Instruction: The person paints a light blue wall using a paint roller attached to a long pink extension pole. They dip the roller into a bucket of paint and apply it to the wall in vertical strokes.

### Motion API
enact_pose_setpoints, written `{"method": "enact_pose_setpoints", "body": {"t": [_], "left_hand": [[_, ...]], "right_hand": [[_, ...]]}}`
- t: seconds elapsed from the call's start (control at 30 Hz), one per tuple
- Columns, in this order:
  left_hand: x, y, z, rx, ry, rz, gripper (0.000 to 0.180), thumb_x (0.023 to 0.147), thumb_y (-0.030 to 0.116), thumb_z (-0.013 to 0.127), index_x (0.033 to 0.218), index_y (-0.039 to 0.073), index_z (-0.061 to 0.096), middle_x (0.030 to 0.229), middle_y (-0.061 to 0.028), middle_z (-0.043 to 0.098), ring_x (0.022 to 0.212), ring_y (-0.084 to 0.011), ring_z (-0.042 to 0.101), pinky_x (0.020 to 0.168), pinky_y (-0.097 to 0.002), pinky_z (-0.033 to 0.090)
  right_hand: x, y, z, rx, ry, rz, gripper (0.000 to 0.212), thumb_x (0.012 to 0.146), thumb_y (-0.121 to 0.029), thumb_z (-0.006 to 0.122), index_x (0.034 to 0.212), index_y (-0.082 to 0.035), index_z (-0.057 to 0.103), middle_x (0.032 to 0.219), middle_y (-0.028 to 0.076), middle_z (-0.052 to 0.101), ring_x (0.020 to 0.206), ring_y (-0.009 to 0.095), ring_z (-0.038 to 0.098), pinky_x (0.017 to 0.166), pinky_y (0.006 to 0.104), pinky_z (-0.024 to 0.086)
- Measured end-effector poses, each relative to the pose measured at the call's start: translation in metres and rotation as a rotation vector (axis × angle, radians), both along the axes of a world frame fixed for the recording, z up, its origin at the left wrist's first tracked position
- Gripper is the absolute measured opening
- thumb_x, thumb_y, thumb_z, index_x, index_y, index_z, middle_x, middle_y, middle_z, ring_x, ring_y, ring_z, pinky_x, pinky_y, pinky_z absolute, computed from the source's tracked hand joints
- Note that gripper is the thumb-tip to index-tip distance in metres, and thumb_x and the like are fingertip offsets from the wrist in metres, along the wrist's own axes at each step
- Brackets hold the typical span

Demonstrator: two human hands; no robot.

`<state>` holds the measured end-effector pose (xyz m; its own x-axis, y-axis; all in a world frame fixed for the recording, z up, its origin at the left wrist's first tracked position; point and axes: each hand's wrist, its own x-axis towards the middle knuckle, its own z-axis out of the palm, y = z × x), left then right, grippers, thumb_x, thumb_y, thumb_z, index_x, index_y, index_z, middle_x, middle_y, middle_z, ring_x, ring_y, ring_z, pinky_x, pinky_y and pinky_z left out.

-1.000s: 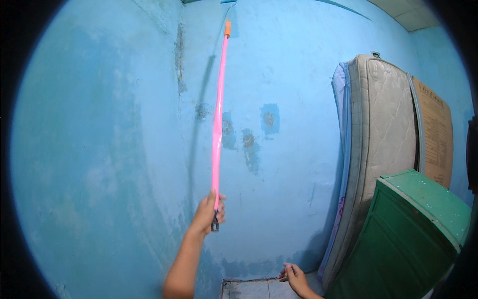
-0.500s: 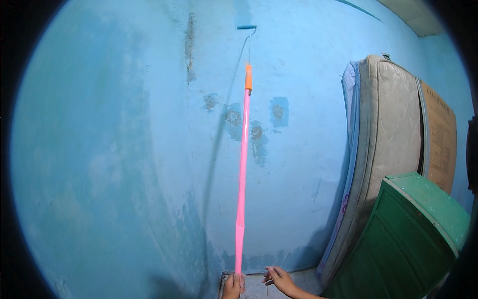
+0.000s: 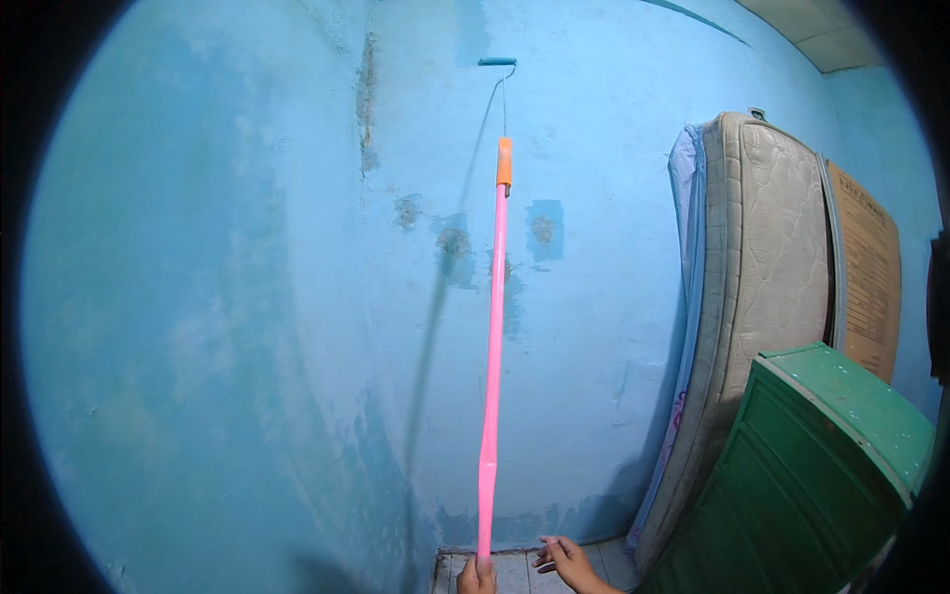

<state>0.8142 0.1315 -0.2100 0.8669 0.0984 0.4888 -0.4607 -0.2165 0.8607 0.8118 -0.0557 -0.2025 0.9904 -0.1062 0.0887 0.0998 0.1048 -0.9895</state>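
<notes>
My left hand [image 3: 476,576], low in the middle of the picture, is wrapped round the lower end of a long pink pole [image 3: 494,337]. The pole rises almost upright, with a slight bulge in its lower part. At its top an orange handle [image 3: 505,162] carries a thin wire frame and a blue-green paint roller [image 3: 498,62]. High up, the roller is at the light blue wall [image 3: 614,297], just right of the lower end of a darker painted strip [image 3: 472,35]. My right hand [image 3: 571,564] is off the pole, to its right, fingers apart and loosely bent, holding nothing.
On the right, a beige mattress [image 3: 782,228] stands against the wall beside a brown cardboard sheet [image 3: 869,262]. In front is a green cabinet-like piece [image 3: 792,475]. A second wall [image 3: 178,297] meets the facing one at left. Pale floor tiles [image 3: 515,572] show below. Rough grey patches [image 3: 453,243] mark the wall.
The roller and pole have shifted right relative to the wall, and my left hand moved right with them. My right hand stays off the pole. The whole view has shifted a little.
</notes>
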Motion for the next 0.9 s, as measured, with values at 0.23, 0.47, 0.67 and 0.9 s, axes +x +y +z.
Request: {"method": "enact_pose_setpoints", "body": {"t": [0.23,0.47,0.67,0.9], "left_hand": [[0.049,-0.025,0.086,-0.217,0.193,-0.307,0.039,0.104,0.036,0.038,0.096,0.001,0.053,0.06,0.0002,0.043,0.046,-0.0104,0.044,0.043,-0.0271,0.04],[0.113,-0.032,0.244,-0.283,0.132,-0.418,0.039,0.103,0.04,0.038,0.1,0.003,0.051,0.065,0.0022,0.041,0.049,-0.0074,0.039,0.044,-0.0253,0.036],[0.132,-0.035,0.323,-0.384,0.056,-0.586,0.042,0.103,0.039,0.038,0.118,0.001,0.048,0.07,0.0005,0.042,0.05,-0.0073,0.04,0.043,-0.0236,0.035],[0.105,-0.045,0.231,-0.344,0.125,-0.478,0.029,0.104,0.035,0.037,0.103,0.007,0.046,0.069,0.0006,0.042,0.048,-0.0072,0.04,0.041,-0.0231,0.033]], "right_hand": [[0.01,-0.024,0.015,0.016,-0.009,0.004,0.046,0.103,-0.031,0.043,0.125,0.008,0.047,0.095,0.014,0.06,0.085,0.025,0.066,0.071,0.0364,0.057],[0.011,-0.036,0.027,0.081,0.012,-0.009,0.045,0.102,-0.028,0.044,0.128,0.009,0.046,0.095,0.013,0.058,0.084,0.026,0.066,0.07,0.0372,0.057],[0.009,-0.052,0.02,0.079,0.026,-0.027,0.044,0.102,-0.029,0.045,0.127,0.007,0.047,0.093,0.013,0.057,0.085,0.026,0.066,0.07,0.0377,0.057],[0.009,-0.045,0.013,0.057,0.076,-0.016,0.042,0.101,-0.032,0.047,0.122,0.005,0.049,0.091,0.011,0.057,0.085,0.025,0.066,0.07,0.0383,0.057]]}}
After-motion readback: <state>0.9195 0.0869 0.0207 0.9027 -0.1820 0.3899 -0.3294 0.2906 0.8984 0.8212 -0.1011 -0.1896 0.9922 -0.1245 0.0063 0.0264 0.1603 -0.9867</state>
